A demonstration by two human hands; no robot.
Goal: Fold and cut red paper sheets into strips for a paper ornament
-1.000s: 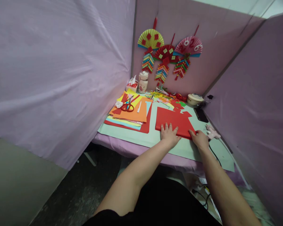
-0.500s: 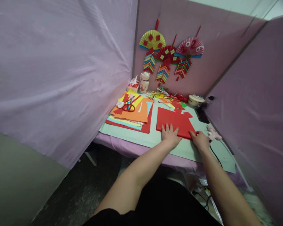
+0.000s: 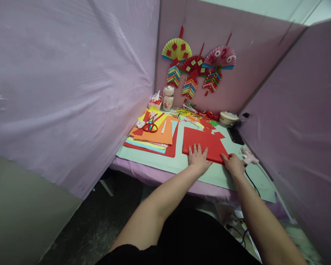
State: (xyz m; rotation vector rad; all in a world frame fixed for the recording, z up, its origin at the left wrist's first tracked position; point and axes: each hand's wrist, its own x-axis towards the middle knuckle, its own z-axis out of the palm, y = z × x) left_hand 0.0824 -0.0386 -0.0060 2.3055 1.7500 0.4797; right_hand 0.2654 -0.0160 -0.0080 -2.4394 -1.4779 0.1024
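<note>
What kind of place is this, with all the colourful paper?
Probably a small craft corner: the left hand rests on red paper, scissors lie on a stack of coloured sheets, and three paper fans hang on the wall.

Small craft booth, purple sheeting walls (image 3: 99,73), hanging paper fans (image 3: 193,65), scissors (image 3: 151,123), coloured sheets (image 3: 160,138)

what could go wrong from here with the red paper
The red paper could crease crooked or slip if the left hand, spread on it, and the right hand, at its near right corner, press unevenly.

The right hand might bump the pale corded device just beyond it, or snag its cord.

If the paper slides away, it may push the red scraps by its far edge.
</note>
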